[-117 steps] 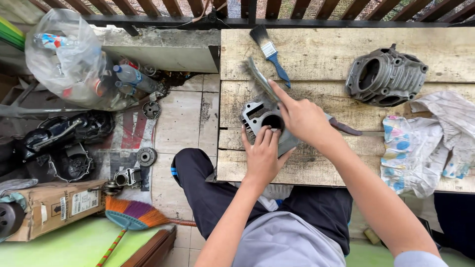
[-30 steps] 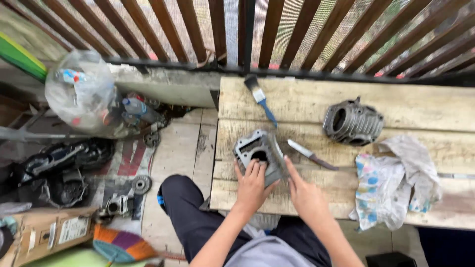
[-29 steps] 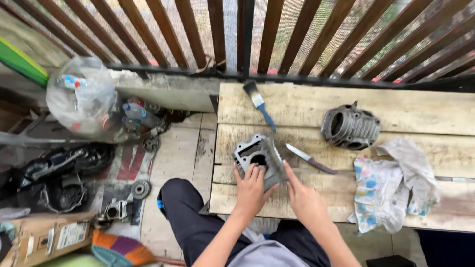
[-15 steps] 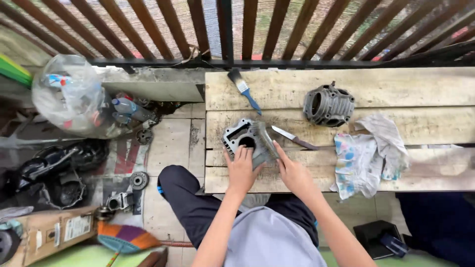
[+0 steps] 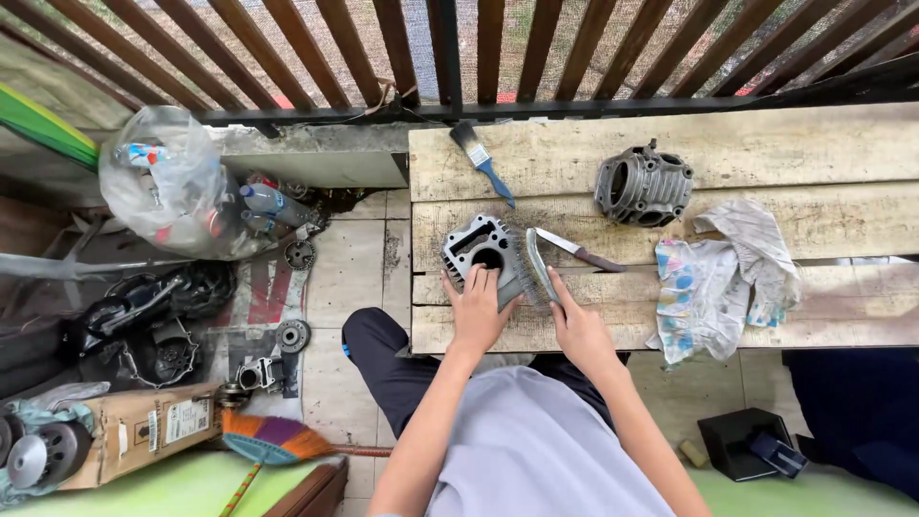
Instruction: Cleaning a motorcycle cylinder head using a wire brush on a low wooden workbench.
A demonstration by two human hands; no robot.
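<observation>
Resting on one metal engine block [image 5: 483, 251] at the near left part of the plank bench [image 5: 766, 153], the left hand [image 5: 476, 311] lies flat, fingers spread. The right hand [image 5: 577, 330] grips one wire brush [image 5: 538, 266] against its side. One knife [image 5: 577, 251], one paintbrush [image 5: 481, 160], one second cylinder casting [image 5: 643, 186] and one rag [image 5: 718, 278] lie farther off; bare planks stretch right.

near edge of the engine block [image 5: 477, 251] under the left hand [image 5: 476, 311], rag [image 5: 720, 287] hiding bench planks, cardboard box [image 5: 134, 436] partly covered
</observation>
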